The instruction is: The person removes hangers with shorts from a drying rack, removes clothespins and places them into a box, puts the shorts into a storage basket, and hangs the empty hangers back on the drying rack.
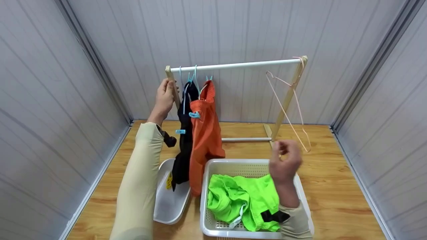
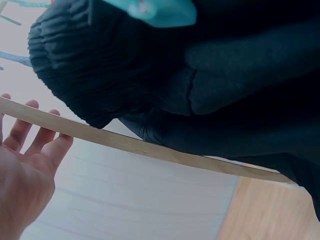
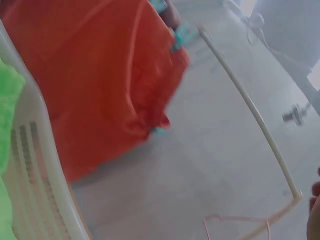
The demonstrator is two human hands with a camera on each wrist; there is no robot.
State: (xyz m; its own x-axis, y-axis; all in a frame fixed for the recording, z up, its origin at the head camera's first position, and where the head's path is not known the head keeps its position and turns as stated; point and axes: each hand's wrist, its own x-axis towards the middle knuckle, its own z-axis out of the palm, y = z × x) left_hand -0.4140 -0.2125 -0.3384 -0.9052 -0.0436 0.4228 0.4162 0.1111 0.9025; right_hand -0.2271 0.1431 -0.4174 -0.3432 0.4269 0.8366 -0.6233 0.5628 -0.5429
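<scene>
A drying rack has a white top bar between wooden end posts. My left hand grips its left post, fingers behind the wood. Beside that hand hang black trousers and orange trousers, each on a hanger with blue clips. My right hand, blurred, hovers over the right side of a white basket, fingers loosely curled with nothing seen in them. Bright green clothing lies in the basket. A pink hanger hangs from the bar's right end, above and beyond my right hand.
A smaller white tub stands left of the basket, under the black trousers, whose yellow patch shows. The rack's lower bar runs above the wooden floor. Pale panelled walls close in the back and both sides.
</scene>
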